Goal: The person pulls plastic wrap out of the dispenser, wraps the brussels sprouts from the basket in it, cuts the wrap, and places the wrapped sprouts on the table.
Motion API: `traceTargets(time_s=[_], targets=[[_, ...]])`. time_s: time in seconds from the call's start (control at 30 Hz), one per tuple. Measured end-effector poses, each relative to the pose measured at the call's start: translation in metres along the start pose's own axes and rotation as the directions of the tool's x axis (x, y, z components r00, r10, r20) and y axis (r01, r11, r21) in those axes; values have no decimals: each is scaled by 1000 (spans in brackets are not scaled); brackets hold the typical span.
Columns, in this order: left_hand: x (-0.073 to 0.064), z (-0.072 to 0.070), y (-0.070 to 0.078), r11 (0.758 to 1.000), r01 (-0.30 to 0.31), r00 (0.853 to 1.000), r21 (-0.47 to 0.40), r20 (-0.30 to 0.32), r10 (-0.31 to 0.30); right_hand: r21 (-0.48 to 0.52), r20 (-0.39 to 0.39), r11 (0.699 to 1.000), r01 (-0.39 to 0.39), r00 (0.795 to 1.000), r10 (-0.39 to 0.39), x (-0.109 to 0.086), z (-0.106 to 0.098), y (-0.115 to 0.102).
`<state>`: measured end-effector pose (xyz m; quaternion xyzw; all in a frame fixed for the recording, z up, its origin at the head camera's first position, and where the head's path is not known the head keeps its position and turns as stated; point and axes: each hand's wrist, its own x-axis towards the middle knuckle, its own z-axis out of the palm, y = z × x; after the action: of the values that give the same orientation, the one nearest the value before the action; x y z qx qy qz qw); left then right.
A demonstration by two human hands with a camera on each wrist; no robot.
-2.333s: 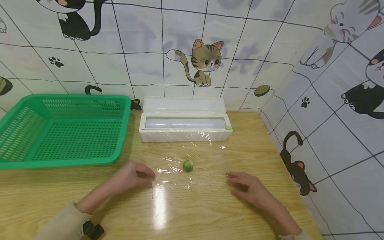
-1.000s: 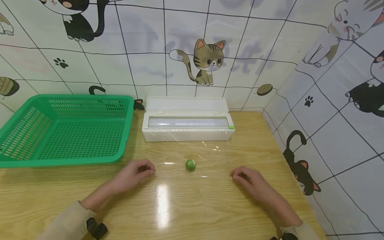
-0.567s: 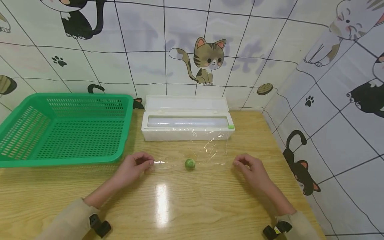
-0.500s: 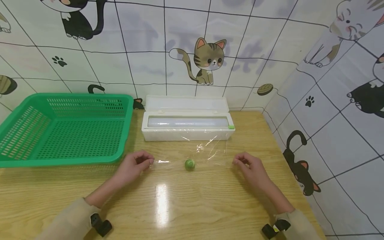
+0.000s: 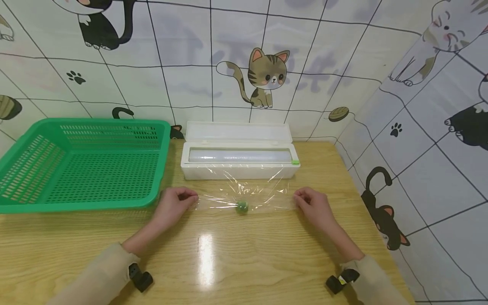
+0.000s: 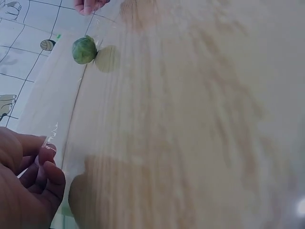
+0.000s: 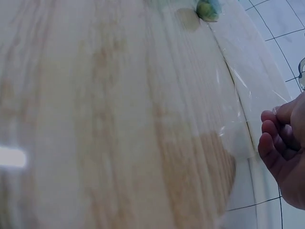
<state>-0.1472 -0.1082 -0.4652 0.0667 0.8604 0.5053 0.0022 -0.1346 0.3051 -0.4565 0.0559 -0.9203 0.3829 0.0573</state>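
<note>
A clear sheet of plastic wrap [image 5: 263, 195] stretches forward from the white wrap box [image 5: 240, 171]. My left hand [image 5: 174, 205] pinches its near left corner between thumb and index finger; the left wrist view shows the film's edge at those fingertips. At the near right corner my right hand [image 5: 313, 205] pinches the film the same way. Between the hands, a small round green Brussels sprout [image 5: 242, 207] sits on the table, overlapped by the film's near edge in the head view. The box's lid [image 5: 238, 132] stands raised, and the film roll [image 5: 240, 156] shows inside.
A green plastic basket [image 5: 103, 173] with perforated walls stands on the left, close to my left hand. The wooden table [image 5: 259, 258] meets a cat-patterned wall covering [image 5: 183, 84] behind the box and on the right. A green slider [image 5: 295, 162] sits at the box's right end.
Both hands have moved forward toward the box, fingers closing into pinches on the film corners. The film's near edge has shifted forward with them and now lies over the sprout.
</note>
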Motion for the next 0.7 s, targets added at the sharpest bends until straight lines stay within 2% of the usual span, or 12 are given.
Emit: traceTargets(time_s=[0.2,0.37,0.5,0.7], targets=[[3,1,1,999,33,999,-1,2,-33,-17,50,999,-52,997,52,3,2,2],[5,1,1,998,69,998,-3,15,-69,-24,88,998,-62,994,64,5,5,4],[5,1,1,998,67,997,-4,22,-67,-54,88,998,-31,996,35,5,7,5],[7,1,1,997,15,1000,69,26,-17,-179,85,981,72,995,-57,4,9,1]])
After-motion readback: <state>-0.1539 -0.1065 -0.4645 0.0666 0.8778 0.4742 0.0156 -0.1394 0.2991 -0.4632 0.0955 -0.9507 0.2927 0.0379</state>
